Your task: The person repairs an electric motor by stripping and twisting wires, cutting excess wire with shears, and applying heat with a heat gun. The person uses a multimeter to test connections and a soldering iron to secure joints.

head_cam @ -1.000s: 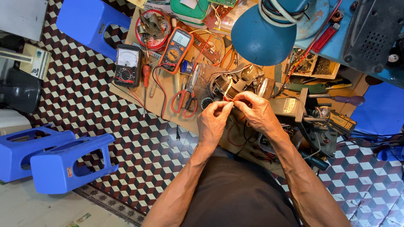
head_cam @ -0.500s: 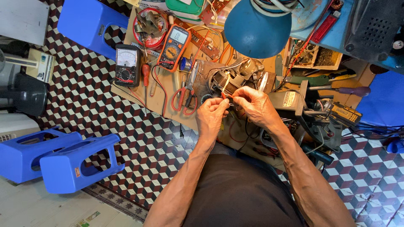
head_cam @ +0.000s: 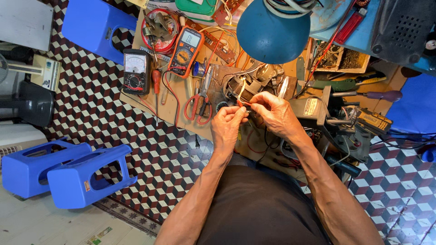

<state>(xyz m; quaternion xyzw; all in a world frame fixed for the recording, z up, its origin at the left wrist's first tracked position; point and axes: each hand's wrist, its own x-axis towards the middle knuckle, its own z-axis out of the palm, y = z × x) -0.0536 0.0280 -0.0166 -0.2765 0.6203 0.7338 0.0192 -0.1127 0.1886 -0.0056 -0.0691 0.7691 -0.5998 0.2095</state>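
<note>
I pinch a thin red wire (head_cam: 244, 103) with both my left hand (head_cam: 228, 124) and right hand (head_cam: 274, 113), mid-frame, close over the bench (head_cam: 175, 109), so it stays steady beside the motor (head_cam: 247, 84).

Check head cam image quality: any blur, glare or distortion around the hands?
Head view: sharp overall, left hand and right hand in focus with no motion blur; the thin wire pinched between them is small but readable. Lighting is even and soft, with no glare on the orange multimeter. Wide-angle distortion bends the tiled floor and blue stools at the edges. The blue lamp shade hides part of the bench.
</note>
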